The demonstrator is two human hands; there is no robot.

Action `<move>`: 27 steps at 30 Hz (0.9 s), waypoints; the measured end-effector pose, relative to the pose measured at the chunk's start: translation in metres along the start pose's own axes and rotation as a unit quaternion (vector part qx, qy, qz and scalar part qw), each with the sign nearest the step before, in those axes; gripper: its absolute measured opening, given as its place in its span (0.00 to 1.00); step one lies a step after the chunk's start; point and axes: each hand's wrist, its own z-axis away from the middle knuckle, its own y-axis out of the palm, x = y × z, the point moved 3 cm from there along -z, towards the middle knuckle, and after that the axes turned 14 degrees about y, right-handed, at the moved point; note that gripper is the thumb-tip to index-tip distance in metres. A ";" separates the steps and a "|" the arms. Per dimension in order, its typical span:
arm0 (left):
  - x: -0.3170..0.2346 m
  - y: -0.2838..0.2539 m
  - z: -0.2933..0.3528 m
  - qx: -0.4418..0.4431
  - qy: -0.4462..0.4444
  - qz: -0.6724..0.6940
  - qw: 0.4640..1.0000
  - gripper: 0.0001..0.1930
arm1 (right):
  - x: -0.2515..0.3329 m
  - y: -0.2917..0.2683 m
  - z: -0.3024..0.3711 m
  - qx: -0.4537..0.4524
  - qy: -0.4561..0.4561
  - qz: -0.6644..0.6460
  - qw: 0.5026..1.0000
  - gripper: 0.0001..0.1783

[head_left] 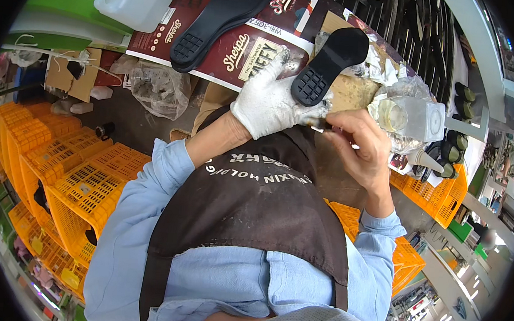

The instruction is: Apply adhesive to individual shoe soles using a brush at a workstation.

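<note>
A black shoe sole (333,65) with a grid-patterned heel is held by my left hand (269,105), which wears a white, dirt-smudged glove. Part of the gloved fingers is hidden beneath the heel. Close to that heel end, my bare right hand (361,143) has its thumb and fingers drawn together in a pinch. Something small and dark seems to be at its fingertips, too small to name. Farther left, a stack of black soles (218,26) rests on the printed maroon board (222,58) covering the work surface.
A clear plastic container (412,118) stands right of my right hand, near scraps of white paper (386,71). A white plastic jug (136,3) sits at far left. Yellow crates (94,183) are stacked to my left, with another crate (437,195) at right. A dark slatted rack (412,26) lies beyond.
</note>
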 end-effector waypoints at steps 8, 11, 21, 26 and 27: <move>0.006 -0.001 -0.005 0.071 -0.021 0.093 0.993 0.40 | -0.001 0.009 -0.007 -0.039 -0.046 0.035 0.998 0.16; 0.012 0.001 -0.005 0.079 -0.048 0.102 0.990 0.40 | 0.003 0.006 -0.003 -0.074 -0.077 -0.014 0.994 0.16; 0.015 0.005 -0.009 -0.001 -0.059 0.140 0.988 0.42 | -0.002 0.007 -0.015 -0.095 0.005 0.028 0.995 0.14; 0.017 0.003 -0.013 0.087 -0.058 0.189 0.976 0.41 | -0.008 0.020 -0.023 -0.128 0.008 0.098 0.987 0.15; 0.016 0.004 -0.014 0.138 -0.070 0.227 0.962 0.40 | -0.004 0.023 -0.018 -0.125 -0.026 0.079 0.989 0.14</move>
